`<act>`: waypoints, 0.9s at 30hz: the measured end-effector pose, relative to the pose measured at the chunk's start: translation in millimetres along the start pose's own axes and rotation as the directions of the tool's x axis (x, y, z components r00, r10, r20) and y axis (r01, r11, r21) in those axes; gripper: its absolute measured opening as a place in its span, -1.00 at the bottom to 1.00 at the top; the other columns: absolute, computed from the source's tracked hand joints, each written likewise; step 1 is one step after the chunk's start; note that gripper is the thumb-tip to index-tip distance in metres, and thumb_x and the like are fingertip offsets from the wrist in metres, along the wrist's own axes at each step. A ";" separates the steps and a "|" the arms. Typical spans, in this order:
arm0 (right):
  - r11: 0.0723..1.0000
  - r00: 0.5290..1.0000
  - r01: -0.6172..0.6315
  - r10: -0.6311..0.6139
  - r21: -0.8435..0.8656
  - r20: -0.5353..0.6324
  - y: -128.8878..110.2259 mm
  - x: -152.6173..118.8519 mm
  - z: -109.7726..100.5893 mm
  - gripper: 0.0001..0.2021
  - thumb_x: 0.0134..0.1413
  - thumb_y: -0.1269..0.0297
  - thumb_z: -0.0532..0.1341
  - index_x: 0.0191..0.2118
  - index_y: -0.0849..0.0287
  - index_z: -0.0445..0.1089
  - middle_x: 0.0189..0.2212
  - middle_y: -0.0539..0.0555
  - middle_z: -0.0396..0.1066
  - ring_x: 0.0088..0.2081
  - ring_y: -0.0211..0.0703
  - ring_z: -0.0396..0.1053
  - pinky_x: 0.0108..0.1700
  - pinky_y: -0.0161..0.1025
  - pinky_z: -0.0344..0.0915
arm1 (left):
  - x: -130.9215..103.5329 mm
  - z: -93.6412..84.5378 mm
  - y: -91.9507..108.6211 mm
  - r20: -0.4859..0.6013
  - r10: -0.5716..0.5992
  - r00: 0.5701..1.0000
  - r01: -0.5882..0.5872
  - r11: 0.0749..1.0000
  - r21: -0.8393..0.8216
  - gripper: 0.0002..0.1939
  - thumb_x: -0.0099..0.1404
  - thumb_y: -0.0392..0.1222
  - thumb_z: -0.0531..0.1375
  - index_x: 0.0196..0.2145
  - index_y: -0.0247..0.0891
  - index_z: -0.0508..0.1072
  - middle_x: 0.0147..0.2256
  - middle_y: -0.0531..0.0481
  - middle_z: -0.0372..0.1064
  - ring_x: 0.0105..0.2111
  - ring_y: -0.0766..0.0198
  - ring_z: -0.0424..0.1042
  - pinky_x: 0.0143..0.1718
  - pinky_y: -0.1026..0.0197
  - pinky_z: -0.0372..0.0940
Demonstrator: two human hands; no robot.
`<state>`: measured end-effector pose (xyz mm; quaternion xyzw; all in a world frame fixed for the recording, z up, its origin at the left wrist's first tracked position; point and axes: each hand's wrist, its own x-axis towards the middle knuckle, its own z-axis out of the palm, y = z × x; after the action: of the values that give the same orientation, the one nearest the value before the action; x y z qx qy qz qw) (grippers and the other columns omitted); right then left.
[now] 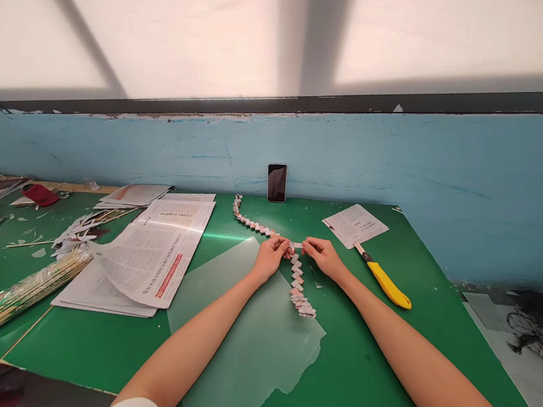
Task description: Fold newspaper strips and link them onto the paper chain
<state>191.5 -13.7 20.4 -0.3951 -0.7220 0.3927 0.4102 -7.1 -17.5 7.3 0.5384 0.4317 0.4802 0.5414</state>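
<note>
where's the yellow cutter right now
In the head view, the cutter lies on the green table, right of the right hand, its tip at the small square of newsprint.

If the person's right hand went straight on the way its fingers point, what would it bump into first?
Most likely the fingers of the left hand, just past the short pale strip at the right hand's fingertips. Depth is hard to judge from this one view.
</note>
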 end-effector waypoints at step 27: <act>0.999 0.997 -0.033 0.035 -0.032 0.072 -0.7 0.2 2.2 -0.50 0.36 -0.03 0.07 -0.57 0.14 0.21 -0.61 -0.06 0.07 -0.51 -0.23 0.04 -0.40 -0.24 0.00 | -0.2 0.0 -2.0 0.008 0.000 1.000 0.000 0.999 0.033 -0.59 0.34 0.19 0.19 -0.31 -0.25 0.43 -0.44 -0.03 0.51 -0.46 0.27 0.42 -0.32 0.20 0.31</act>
<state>189.3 -14.4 20.2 -0.3991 -0.7356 0.4027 0.3708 -7.0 -17.6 5.3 0.5491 0.4376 0.4709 0.5342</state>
